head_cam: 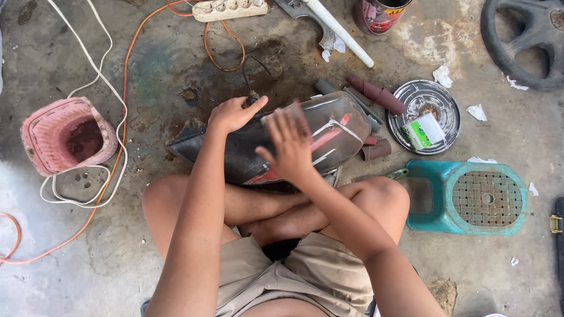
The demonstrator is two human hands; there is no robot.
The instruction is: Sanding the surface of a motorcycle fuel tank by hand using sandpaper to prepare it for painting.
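Note:
I sit cross-legged on a stained concrete floor with a black motorbike body panel point(329, 126) with red and white stripes resting on my legs. My left hand point(234, 113) grips the panel's far upper edge, fingers curled over it. My right hand point(289, 145) lies flat on the panel's middle, fingers spread and blurred by motion; whether a thin sheet sits under the palm I cannot tell.
A pink basket point(66, 136) stands at left among white and orange cables point(120, 88). A teal plastic stool point(467, 196) lies at right beside a round metal lid point(426, 115). A power strip point(229, 10), a paint can point(379, 14), dark rolled sheets point(376, 94) and a black wheel point(526, 41) lie beyond.

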